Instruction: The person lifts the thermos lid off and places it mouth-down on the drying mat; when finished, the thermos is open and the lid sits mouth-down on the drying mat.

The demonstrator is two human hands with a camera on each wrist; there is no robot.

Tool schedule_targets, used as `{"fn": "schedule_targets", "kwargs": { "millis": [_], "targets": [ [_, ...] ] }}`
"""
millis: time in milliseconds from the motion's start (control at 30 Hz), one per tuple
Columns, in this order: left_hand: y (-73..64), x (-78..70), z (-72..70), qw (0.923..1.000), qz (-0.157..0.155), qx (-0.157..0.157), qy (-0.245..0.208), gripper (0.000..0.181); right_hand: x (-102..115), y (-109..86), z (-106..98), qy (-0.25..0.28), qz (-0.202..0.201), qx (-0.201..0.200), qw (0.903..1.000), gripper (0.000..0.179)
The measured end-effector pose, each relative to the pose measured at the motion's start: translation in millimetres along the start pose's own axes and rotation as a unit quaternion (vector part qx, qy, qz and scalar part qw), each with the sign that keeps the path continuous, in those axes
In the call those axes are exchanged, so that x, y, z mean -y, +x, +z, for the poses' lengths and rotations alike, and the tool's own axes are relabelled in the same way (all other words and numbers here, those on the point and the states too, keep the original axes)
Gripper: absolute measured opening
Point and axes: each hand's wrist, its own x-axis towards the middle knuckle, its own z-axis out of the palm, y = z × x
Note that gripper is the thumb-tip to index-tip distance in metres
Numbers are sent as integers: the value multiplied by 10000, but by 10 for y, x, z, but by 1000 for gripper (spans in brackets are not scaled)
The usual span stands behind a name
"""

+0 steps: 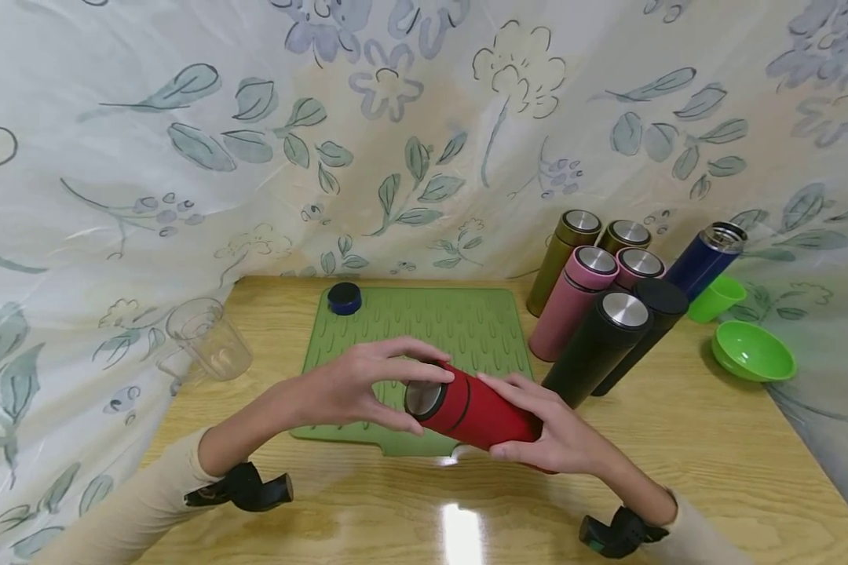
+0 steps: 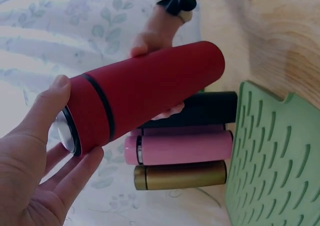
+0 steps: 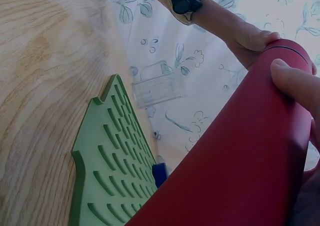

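A red thermos bottle (image 1: 491, 412) is held tilted above the near part of the green mat (image 1: 438, 329), its capped end toward the left. My right hand (image 1: 547, 424) grips the body near the base. At the other end my left hand (image 1: 353, 380) has thumb and fingertips around the cap (image 2: 89, 118), which has a silver top and is seated on the bottle. In the right wrist view the bottle's body (image 3: 240, 151) fills the near right. A dark blue cap (image 1: 344, 298) lies on the mat's far left corner.
Several thermoses stand at right: a pink one (image 1: 575, 306), a gold one (image 1: 561, 255), a black one (image 1: 593, 349) and a blue one (image 1: 703, 263) with no cap on. Beyond them are a green bowl (image 1: 754, 351) and green cup (image 1: 715, 300). A clear jug (image 1: 219, 345) stands left.
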Motion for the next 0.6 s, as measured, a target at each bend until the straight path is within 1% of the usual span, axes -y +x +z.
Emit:
{"fn": "schedule_targets", "kwargs": {
  "millis": [267, 500, 600],
  "targets": [
    [-5, -61, -17, 9997, -45, -125, 226, 58, 38, 4, 34, -106, -18, -118, 9999, 78],
    [-3, -131, -16, 9987, -113, -93, 489, 58, 32, -39, 40, -263, -156, -255, 9992, 78],
    [-5, -157, -16, 9984, -167, -83, 529, 58, 50, -46, 35, -271, -114, -269, 9992, 77]
  ]
}}
